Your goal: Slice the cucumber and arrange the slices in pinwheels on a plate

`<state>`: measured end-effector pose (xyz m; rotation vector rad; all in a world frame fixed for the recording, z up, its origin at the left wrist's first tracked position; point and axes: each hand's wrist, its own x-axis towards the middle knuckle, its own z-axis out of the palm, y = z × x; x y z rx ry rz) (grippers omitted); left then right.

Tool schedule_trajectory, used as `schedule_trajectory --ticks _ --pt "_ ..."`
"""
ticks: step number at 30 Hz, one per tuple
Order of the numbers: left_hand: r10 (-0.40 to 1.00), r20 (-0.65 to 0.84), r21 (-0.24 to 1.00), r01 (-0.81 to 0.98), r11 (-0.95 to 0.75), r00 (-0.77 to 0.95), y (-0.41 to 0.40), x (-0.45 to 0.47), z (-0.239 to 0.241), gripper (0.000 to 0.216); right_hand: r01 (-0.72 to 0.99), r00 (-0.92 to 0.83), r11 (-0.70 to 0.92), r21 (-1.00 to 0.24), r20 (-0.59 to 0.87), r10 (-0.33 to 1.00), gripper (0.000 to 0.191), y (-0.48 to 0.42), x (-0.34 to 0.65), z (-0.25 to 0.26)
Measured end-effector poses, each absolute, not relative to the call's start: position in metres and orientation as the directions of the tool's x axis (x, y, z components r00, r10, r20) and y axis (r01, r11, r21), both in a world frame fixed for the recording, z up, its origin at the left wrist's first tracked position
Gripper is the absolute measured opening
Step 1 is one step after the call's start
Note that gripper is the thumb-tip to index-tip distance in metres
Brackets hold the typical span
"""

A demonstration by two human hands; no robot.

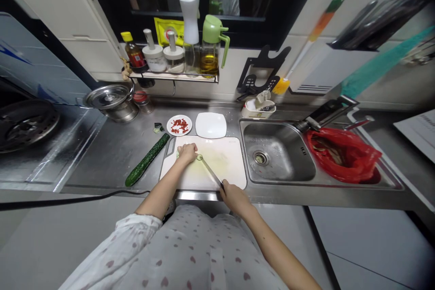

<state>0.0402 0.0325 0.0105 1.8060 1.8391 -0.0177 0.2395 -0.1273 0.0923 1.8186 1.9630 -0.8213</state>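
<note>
My right hand (235,197) grips a kitchen knife (212,173) by its handle, the blade slanting toward the upper left over a white cutting board (231,172). At the blade's far end sits a round, green-rimmed cucumber slice (199,157). On the board's left part, my left hand (186,152) is closed with curled fingers over a piece of cucumber, mostly hidden beneath them; pale green bits show at its left edge. A whole dark green cucumber (147,160) lies on the counter left of the board.
Behind the board are a plate of chopped red pieces (180,125) and a white plate (210,125). A steel sink (278,152) and a red plastic bag (343,154) are at the right. A steel pot (118,104) stands left; bottles line the rack (176,77).
</note>
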Motion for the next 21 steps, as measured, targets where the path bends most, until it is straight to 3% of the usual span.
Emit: schedule_trajectory --ticks 21 --pt "0.922 -0.384 0.413 0.902 0.123 0.05 0.031 0.039 0.015 0.012 0.987 -0.129 0.038 -0.159 -0.614 0.778 0.029 -0.113 0.235 0.089"
